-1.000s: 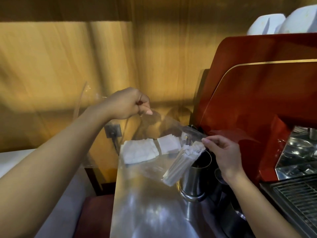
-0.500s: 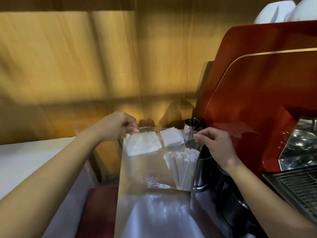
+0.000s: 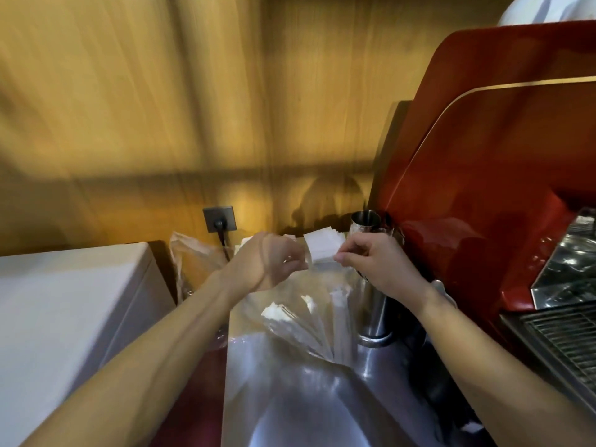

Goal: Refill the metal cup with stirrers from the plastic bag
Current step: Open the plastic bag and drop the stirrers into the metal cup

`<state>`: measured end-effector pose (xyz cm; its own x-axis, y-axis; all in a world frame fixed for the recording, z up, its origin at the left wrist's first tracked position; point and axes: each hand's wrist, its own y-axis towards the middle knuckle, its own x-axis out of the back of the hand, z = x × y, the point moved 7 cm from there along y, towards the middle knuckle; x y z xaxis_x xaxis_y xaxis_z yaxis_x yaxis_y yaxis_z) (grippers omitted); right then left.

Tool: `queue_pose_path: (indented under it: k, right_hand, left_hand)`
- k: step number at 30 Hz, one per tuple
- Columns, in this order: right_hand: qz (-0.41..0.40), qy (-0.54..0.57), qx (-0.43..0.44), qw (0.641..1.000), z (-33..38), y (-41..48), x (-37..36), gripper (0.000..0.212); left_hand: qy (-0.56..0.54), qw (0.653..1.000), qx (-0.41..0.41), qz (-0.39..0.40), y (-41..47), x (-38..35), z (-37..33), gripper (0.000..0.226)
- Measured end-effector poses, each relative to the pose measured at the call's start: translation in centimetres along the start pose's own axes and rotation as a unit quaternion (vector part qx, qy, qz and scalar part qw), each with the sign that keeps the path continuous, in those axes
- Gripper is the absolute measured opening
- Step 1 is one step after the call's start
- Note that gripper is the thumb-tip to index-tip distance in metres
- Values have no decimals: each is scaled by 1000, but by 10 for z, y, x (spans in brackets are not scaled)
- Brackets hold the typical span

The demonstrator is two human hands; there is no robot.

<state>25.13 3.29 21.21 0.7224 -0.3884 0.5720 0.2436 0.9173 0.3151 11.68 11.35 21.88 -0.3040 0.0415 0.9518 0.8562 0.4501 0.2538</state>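
Left hand [image 3: 274, 259] and right hand [image 3: 377, 262] each pinch the top edge of the clear plastic bag [image 3: 290, 304]; white paper-wrapped stirrers [image 3: 309, 327] hang inside, beside the tall steel cup [image 3: 374, 304] on the steel counter [image 3: 290, 408]. Risk: slick film slips (thin grip), stirrers spill past the rim.

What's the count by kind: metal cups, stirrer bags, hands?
Shiny metal cups: 2
Clear plastic bag of white stirrers: 1
Bare hands: 2, left hand, right hand
Total: 5
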Motion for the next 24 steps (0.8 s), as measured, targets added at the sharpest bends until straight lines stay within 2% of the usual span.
queue_pose_path:
  k: [5, 7, 10, 12, 14, 16, 18, 21, 24]
  right_hand:
    - [-49, 118, -90, 988, -42, -21, -8, 11]
    - [-48, 117, -100, 987, -47, -25, -12, 12]
    - [-114, 105, -88, 984, -44, -27, 0, 22]
    - [-167, 106, -72, 978, -40, -26, 14, 19]
    - [-147, 90, -63, 983, -36, -25, 14, 19]
    - [-133, 59, -59, 988, -35, -26, 12, 21]
    - [-162, 60, -50, 984, -34, -28, 18, 25]
    - [-140, 47, -49, 988, -32, -27, 14, 28]
    - [-174, 55, -48, 982, -34, -30, 21, 23]
  left_hand:
    - [-110, 992, 58, -22, -3, -12, 9, 15]
    - [-134, 989, 67, -13, -5, -15, 11, 15]
    - [-52, 997, 59, 27, -9, -14, 16, 19]
    - [23, 997, 55, 38, -11, -6, 23, 19]
    - [53, 996, 69, 37, -14, 3, 35, 16]
    - [14, 994, 91, 54, -20, 6, 45, 16]
    - [-39, 993, 102, 52, -24, 6, 47, 16]
    - [-12, 995, 91, 33, -27, 6, 42, 16]
    - [-26, 996, 87, -26, -30, 15, 40, 15]
